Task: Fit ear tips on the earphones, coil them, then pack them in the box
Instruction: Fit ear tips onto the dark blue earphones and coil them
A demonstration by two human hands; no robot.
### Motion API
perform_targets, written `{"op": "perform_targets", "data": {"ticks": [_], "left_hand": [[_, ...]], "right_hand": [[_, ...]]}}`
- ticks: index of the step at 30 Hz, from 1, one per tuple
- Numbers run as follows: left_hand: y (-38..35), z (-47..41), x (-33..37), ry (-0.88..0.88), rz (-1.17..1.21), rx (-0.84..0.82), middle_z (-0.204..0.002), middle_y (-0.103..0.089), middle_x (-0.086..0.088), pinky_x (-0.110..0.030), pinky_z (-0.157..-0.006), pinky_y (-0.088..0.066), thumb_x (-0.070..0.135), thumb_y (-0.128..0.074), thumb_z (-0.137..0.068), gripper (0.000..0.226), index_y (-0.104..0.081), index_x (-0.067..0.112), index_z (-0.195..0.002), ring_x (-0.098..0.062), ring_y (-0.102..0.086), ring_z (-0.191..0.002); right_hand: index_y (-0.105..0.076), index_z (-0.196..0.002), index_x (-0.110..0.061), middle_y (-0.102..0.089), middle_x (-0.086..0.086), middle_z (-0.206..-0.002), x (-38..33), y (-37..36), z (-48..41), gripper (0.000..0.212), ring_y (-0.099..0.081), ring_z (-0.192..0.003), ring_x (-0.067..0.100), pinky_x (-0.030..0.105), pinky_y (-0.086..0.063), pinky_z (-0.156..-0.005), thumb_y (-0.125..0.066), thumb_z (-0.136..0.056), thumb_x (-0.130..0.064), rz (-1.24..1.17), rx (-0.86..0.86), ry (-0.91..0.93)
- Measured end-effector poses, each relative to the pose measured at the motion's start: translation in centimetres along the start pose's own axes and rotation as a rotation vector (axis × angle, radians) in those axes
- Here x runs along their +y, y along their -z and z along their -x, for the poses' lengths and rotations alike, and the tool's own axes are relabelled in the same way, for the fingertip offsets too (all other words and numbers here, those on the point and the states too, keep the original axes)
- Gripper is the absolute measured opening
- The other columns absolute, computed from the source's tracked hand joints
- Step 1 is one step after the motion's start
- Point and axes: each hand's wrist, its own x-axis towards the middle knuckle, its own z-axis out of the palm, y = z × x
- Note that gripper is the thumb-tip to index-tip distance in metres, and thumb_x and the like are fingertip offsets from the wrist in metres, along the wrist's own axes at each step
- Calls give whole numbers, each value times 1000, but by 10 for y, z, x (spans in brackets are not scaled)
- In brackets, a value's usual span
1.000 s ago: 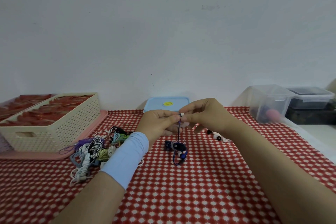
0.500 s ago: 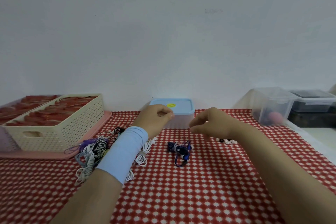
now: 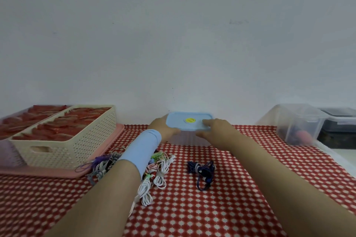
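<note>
The box point(image 3: 185, 139) stands at the back of the table against the wall point(image 3: 173, 44), straight ahead. It is a low rectangular tub of cloudy, ribbed plastic under a smooth pale blue lid point(image 3: 183, 125) with rounded corners and a round yellow sticker point(image 3: 190, 120) in the middle. Both hands are on it. The left hand point(image 3: 163, 129) wraps its left end, thumb laid along the front edge just under the lid's rim; its fingers go behind the box and cannot be seen. The right hand point(image 3: 219, 132) takes the right front corner, fingers point(image 3: 209, 122) close together and flat on top of the lid, thumb tucked below the rim, so the lid's edge is pinched between them. A light blue fabric sleeve point(image 3: 140, 152) covers the left wrist.

Nearer the person, a set of dark blue earphones point(image 3: 201, 172) lies loosely coiled on the red-and-white checked tablecloth point(image 3: 192, 208), apart from both hands. To its left, partly under the left forearm, sits a tangled heap of earphones point(image 3: 156, 175) in white, grey, green and purple cords.

Further left, a cream perforated plastic basket point(image 3: 67, 142) with a cut-out handle holds red packets and rests on a pink tray point(image 3: 57, 172). At the far right stand a clear plastic tub point(image 3: 300, 123) and, beside it, a dark lidded container point(image 3: 339, 131).
</note>
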Motion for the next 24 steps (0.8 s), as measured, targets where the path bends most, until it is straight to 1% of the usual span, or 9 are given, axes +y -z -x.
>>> {"op": "perform_targets", "data": {"ticks": [3, 6, 9, 11, 14, 17, 20, 23, 24], "left_hand": [[0, -3, -12, -8, 74, 22, -104, -60, -2, -28, -81, -51, 28, -64, -93, 47, -53, 22, -138, -20, -58, -89], [-2, -3, -20, -42, 103, 29, -111, -64, -1, -20, -73, -50, 26, -62, -94, 48, -49, 31, -140, -16, -58, -90], [-6, -1, -23, -33, 267, 57, -133, -58, 2, -39, -97, -52, 22, -64, -92, 60, -41, 42, -143, -21, -56, -117], [-6, 1, -21, -39, 307, 60, -135, -55, 3, -44, -103, -47, 24, -64, -92, 61, -37, 44, -144, -25, -53, -125], [-6, 3, -16, -83, 251, 52, -124, -51, 11, -30, -91, -43, 32, -60, -95, 57, -33, 35, -147, -23, -51, -126], [-7, -2, -9, -51, 108, 174, -137, -47, 2, -31, -94, -40, 43, -55, -95, 59, -35, 24, -148, -26, -47, -128], [-6, -14, -6, -21, -171, 270, -141, -45, -7, -38, -105, -32, 54, -44, -94, 56, -47, 22, -139, -29, -37, -129], [-3, -17, 2, -101, -68, 308, -128, -56, -12, -38, -97, -33, 49, -44, -94, 40, -59, 16, -111, -30, -42, -119], [-4, -14, 7, -135, 12, 301, -129, -56, -9, -39, -99, -34, 45, -46, -95, 36, -58, 18, -115, -29, -41, -121]], "right_hand": [[-52, -146, -15, -56, 12, -142, -2, -1, -3, 61, -63, -114, 25, 28, -47, -92, -64, -96, -48, -122, 67, -38], [-55, -146, -19, -58, 10, -142, -2, -3, -5, 61, -63, -112, 23, 29, -48, -95, -65, -95, -50, -120, 83, -46], [-58, -143, -18, -60, 8, -141, 2, -3, -8, 59, -63, -111, 21, 27, -47, -92, -64, -95, -51, -169, 102, -41], [-58, -143, -19, -61, 7, -141, 2, -3, -9, 57, -62, -108, 21, 24, -45, -87, -63, -96, -51, -179, 109, -29], [-57, -142, -22, -62, 6, -132, 1, -4, -10, 40, -61, -109, 25, 29, -47, -87, -50, -106, -37, 55, 104, 62], [-56, -137, -19, -61, 7, -121, 3, -4, -10, 33, -60, -105, 30, 35, -46, -83, -39, -110, -24, 120, 175, 110], [-54, -144, -20, -60, 16, -137, 8, -1, -12, 39, -57, -124, 32, 39, -45, -99, -37, -111, -30, 97, 238, 146], [-56, -144, -23, -52, 13, -151, 20, 7, -14, 38, -43, -143, 25, 36, -37, -110, -42, -109, -28, 14, 294, 191], [-58, -143, -23, -51, 12, -152, 25, 11, -12, 37, -42, -145, 23, 34, -35, -112, -44, -109, -27, -9, 303, 202]]}}
